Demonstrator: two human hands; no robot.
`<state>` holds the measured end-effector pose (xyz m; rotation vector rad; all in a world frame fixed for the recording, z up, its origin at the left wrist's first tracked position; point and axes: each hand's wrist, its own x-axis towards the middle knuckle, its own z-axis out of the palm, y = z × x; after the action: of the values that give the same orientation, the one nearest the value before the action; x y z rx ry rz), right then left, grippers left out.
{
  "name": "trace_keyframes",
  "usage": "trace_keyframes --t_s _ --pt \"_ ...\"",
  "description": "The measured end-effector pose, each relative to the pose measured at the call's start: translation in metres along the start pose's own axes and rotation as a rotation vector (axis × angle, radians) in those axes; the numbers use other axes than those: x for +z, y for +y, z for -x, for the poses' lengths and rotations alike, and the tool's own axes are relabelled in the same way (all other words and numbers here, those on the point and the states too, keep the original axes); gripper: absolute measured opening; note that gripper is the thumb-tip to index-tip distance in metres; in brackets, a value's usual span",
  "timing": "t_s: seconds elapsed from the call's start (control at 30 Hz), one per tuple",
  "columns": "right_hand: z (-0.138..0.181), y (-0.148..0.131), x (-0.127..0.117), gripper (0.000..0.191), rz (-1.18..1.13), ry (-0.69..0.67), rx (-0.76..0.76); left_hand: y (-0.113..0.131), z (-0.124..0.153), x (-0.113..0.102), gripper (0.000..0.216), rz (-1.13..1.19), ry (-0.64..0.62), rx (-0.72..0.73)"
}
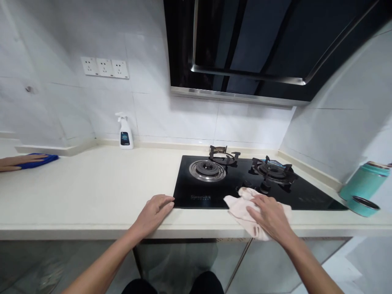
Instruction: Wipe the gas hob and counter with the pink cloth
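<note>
My right hand (269, 216) presses a pale pink cloth (241, 210) down at the front edge of the black glass gas stove (220, 200). The cloth lies partly on the glass and partly hangs over the counter's front. Near the stove's front left corner, my left hand (155, 212) rests flat on the white counter (92, 196), its fingertips reaching the glass. The left burner (207, 170) has no pan support around it. That pan support (225, 157) stands behind it at the stove's back edge. Another support sits around the right burner (273, 170).
A co-worker's hand (29, 159) lies on a blue cloth (39, 161) at the far left. A white spray bottle (125, 132) stands by the wall. At right are a teal flask (364, 181) and its cup (363, 206). A range hood (245, 49) hangs above.
</note>
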<state>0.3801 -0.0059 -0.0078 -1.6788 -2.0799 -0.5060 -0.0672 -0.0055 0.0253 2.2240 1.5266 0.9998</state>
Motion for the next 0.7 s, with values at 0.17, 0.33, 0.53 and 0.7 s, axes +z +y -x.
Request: trace_keyframes --t_s 0.17,0.33,0.53,0.7 --pt "0.016 0.1 0.009 0.04 -0.006 0.007 0.199 0.001 -0.002 0.003 0.04 -0.02 0.005 0.01" --pt "0.002 0.166 0.004 0.045 0.01 0.002 0.544 0.002 -0.004 0.005 0.039 -0.018 0.016 -0.009" --pt "-0.056 0.174 -0.024 0.052 -0.13 0.231 0.698 -0.004 -0.006 0.009 0.036 -0.024 0.02 0.002" --pt "-0.142 0.14 -0.014 0.049 -0.221 0.34 0.575 -0.009 -0.005 0.012 0.034 -0.032 0.038 0.014"
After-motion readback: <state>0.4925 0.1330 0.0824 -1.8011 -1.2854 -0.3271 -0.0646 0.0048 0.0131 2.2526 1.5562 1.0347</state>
